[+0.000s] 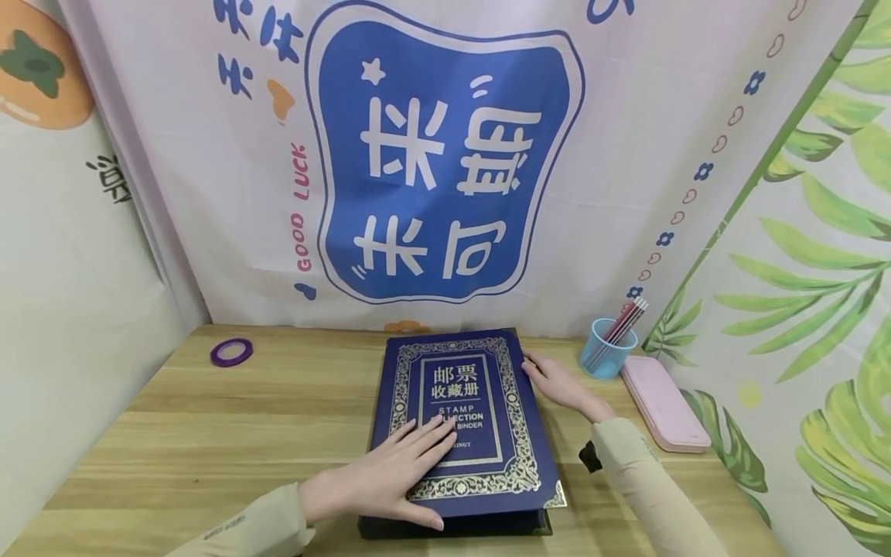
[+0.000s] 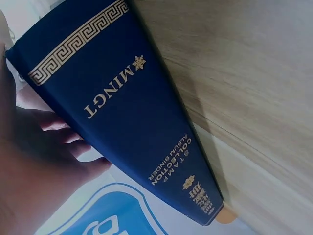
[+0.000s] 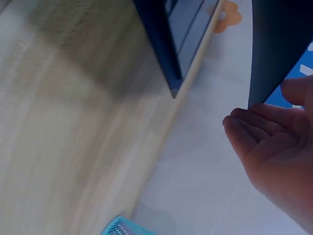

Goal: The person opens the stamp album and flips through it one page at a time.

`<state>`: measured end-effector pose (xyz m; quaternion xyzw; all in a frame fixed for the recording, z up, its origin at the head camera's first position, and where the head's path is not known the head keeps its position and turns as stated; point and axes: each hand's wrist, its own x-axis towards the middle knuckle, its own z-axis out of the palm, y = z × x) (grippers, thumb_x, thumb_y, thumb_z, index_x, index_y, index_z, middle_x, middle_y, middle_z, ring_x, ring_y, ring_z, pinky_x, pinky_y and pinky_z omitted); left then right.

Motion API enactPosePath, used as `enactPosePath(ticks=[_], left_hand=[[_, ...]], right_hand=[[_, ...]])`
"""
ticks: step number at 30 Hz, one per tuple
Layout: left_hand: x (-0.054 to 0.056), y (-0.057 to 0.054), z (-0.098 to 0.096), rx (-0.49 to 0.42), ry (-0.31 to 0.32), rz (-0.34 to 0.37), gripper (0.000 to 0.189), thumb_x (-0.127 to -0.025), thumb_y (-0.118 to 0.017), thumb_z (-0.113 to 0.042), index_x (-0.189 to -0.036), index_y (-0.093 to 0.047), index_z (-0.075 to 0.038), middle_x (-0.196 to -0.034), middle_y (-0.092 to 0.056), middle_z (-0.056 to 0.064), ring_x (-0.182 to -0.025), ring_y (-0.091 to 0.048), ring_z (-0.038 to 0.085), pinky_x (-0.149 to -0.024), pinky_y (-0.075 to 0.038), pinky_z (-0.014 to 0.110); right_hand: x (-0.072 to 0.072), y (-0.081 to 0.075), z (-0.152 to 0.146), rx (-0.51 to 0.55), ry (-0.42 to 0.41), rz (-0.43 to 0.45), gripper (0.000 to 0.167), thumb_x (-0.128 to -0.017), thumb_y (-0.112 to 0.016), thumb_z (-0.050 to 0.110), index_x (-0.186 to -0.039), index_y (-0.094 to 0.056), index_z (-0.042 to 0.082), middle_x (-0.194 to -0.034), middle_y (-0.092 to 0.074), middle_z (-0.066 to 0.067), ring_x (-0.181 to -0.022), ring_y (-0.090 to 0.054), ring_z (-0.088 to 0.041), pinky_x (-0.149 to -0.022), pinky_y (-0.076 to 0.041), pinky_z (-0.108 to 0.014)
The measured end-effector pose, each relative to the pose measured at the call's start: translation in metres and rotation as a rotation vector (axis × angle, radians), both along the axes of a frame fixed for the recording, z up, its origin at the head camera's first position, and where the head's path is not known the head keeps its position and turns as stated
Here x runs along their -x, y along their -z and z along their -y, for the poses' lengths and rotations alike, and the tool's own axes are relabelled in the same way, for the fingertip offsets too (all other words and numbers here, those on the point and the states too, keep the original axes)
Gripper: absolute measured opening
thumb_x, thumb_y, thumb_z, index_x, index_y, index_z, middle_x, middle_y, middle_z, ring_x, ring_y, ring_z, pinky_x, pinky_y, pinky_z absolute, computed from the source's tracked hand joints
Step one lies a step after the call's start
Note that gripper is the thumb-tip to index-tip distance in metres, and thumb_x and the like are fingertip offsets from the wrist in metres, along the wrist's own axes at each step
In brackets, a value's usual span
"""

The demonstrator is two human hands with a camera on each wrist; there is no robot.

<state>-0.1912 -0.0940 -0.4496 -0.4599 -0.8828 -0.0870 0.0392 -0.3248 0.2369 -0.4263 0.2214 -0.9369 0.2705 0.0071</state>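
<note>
A dark blue stamp album with gold ornament lies on the wooden table. Its front cover is lifted a little on the right side, and the right wrist view shows a gap between the cover and the lower part. My left hand rests with extended fingers on the lower left of the cover. The album's spine with gold lettering fills much of the left wrist view. At the upper right edge, my right hand grips the cover, fingers beneath it and thumb on the upper side.
To the right stands a light blue pen cup holding several pencils. Beside it lies a pink case. A purple tape roll lies at the back left. A printed cloth hangs behind the table.
</note>
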Motion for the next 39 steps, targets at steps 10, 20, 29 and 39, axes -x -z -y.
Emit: enactPosePath(ticks=[10,20,29,39], left_hand=[[-0.002,-0.002,0.012,-0.116,0.003,0.054,0.105,-0.084,-0.063,-0.067,-0.16,-0.018,-0.01,-0.168,-0.013,0.011,-0.155,-0.017,0.034,-0.118,-0.026,0.061],[-0.005,-0.01,0.026,-0.299,-0.026,0.079,0.094,-0.091,-0.057,-0.063,-0.159,-0.02,-0.009,-0.167,-0.017,0.014,-0.152,-0.022,0.038,-0.114,-0.031,0.062],[0.014,-0.042,0.011,-0.468,-0.218,0.276,0.081,-0.099,-0.056,-0.044,-0.158,-0.017,-0.004,-0.167,-0.011,0.017,-0.154,-0.013,0.039,-0.119,-0.019,0.063],[0.046,-0.095,-0.015,-0.534,-0.314,0.442,0.085,-0.102,-0.043,-0.056,-0.159,-0.007,-0.004,-0.168,-0.002,0.016,-0.156,-0.001,0.036,-0.123,-0.011,0.061]], right_hand=[[0.0,-0.022,0.009,0.091,-0.051,-0.106,0.044,-0.108,-0.04,0.02,-0.146,-0.045,-0.002,-0.145,-0.053,-0.023,-0.134,-0.051,-0.041,-0.112,-0.04,-0.054],[0.002,-0.056,0.03,0.129,-0.133,-0.119,0.05,-0.11,-0.034,0.026,-0.153,-0.034,0.002,-0.156,-0.041,-0.02,-0.142,-0.042,-0.039,-0.116,-0.035,-0.055],[0.005,-0.088,0.055,0.109,-0.156,-0.092,0.055,-0.109,-0.032,0.037,-0.157,-0.028,0.01,-0.162,-0.032,-0.014,-0.149,-0.033,-0.033,-0.12,-0.029,-0.052],[0.009,-0.105,0.08,0.105,-0.197,-0.076,0.059,-0.108,-0.029,0.046,-0.159,-0.025,0.016,-0.164,-0.027,-0.009,-0.152,-0.028,-0.029,-0.121,-0.027,-0.053]])
